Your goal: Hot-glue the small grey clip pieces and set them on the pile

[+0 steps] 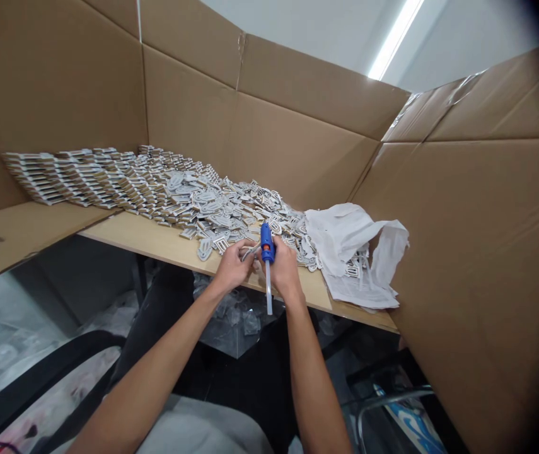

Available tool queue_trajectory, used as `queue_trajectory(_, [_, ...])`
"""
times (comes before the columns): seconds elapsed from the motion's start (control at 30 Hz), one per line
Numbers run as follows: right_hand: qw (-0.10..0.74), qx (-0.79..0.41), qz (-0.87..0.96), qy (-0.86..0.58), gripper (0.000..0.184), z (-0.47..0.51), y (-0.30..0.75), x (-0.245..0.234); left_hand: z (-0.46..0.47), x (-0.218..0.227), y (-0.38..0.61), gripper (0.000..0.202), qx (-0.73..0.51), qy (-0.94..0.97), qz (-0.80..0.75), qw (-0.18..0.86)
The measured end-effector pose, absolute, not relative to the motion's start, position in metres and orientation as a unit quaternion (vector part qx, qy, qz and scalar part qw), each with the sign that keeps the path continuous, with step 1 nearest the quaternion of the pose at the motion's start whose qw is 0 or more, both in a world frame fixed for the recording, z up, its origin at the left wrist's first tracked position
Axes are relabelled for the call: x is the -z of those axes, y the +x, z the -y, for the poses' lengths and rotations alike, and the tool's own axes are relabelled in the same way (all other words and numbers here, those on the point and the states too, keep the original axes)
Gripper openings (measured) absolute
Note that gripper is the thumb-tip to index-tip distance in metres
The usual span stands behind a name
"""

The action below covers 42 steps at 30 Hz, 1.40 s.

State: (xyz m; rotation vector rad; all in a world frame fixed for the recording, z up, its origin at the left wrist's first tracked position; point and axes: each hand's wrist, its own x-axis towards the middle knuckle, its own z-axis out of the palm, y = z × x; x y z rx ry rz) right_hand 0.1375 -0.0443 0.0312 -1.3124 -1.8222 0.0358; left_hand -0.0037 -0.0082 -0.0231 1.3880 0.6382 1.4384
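My right hand (286, 268) is closed around a blue glue gun (267, 243), with a long translucent glue stick (268, 290) poking out of its back end toward me. Close beside it on the left, my left hand (232, 267) pinches a small flat grey-white piece (249, 251), partly hidden by the fingers. The gun's nozzle is out of sight, so whether it touches the piece I cannot tell. Just beyond both hands lies a loose heap of flat grey-white cut-out pieces (231, 211) on the wooden table (156, 243).
Neat stacked rows of similar pieces (94, 180) fill the table's back left. At the right, a crumpled white sack (354, 252) holds more pieces. Tall cardboard walls (292, 145) enclose the back and sides. Below the table edge are clear plastic bags (236, 318) and a chair armrest (46, 372).
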Motion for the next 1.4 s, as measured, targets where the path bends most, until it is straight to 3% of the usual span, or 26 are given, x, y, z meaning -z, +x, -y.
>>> queue_trajectory(0.2, [0.480, 0.009, 0.691, -0.541, 0.015, 0.042, 0.144, -0.030, 0.011, 0.020, -0.001, 0.043, -0.594, 0.552, -0.286, 0.511])
queue_trajectory(0.57, [0.485, -0.135, 0.699, -0.508, 0.034, 0.045, 0.154, -0.038, 0.017, 0.009, -0.004, 0.038, -0.690, 0.427, -0.272, 0.516])
queue_trajectory(0.7, [0.461, -0.215, 0.691, -0.514, 0.047, 0.050, 0.164, -0.043, 0.017, 0.007, -0.001, 0.040, -0.682, 0.404, -0.252, 0.555])
queue_trajectory(0.87, [0.413, -0.179, 0.702, -0.552, 0.057, 0.052, 0.179, -0.046, 0.020, 0.005, -0.002, 0.044, -0.650, 0.423, -0.233, 0.587])
queue_trajectory(1.03, [0.380, -0.186, 0.728, -0.539, 0.053, 0.055, 0.181, -0.048, 0.019, 0.009, -0.003, 0.049, -0.646, 0.461, -0.247, 0.556])
queue_trajectory(1.4, [0.363, -0.208, 0.741, -0.525, 0.041, 0.053, 0.177, -0.046, 0.014, 0.006, -0.007, 0.038, -0.615, 0.399, -0.212, 0.646])
